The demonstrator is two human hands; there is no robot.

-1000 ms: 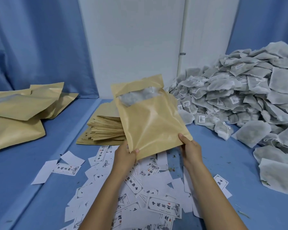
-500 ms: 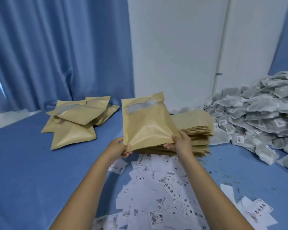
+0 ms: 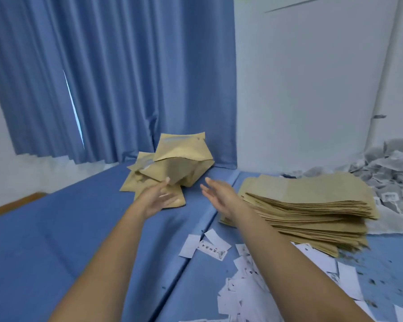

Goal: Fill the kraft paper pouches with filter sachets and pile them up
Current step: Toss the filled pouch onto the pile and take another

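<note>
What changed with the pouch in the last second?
The left hand and right hand let go of the filled pouch, which went forward-left onto the pile of filled pouches. The empty-pouch stack and sachet heap stayed put.

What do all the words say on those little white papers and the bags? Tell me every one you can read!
No text here can be read for sure.
white paper slips: a row of dark characters with a small picture, too blurred to read.
sachet tags: dark print, too small to read.
filled kraft pouches: no print visible.
stack of flat kraft pouches: no print visible.
</note>
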